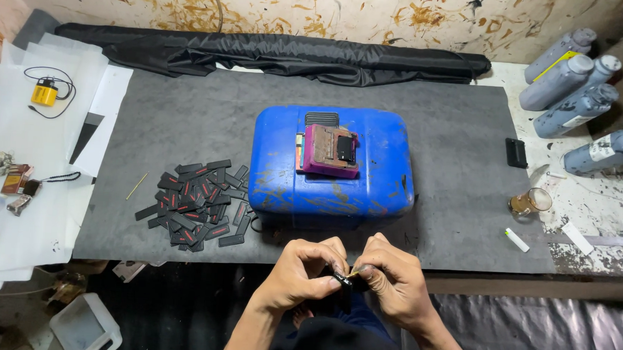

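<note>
two hands, left hand [300, 269] and right hand [391, 276], pinch together on one small black piece [344, 278] held just below the counter [459, 153] edge. beyond lie a blue container [328, 190] and, to its left, a pile of black strips [194, 205]. judged step: working the piece by fingertips, which calls for fine grip.

2 bare forearms, no sleeves visible

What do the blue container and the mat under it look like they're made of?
Blue container: probably moulded plastic, semi-glossy, with rounded corners, scuffs and paint stains. Mat: matte dark grey sheet, perhaps rubber or felt; it lies flat with no shine, so I can't say which.
</note>
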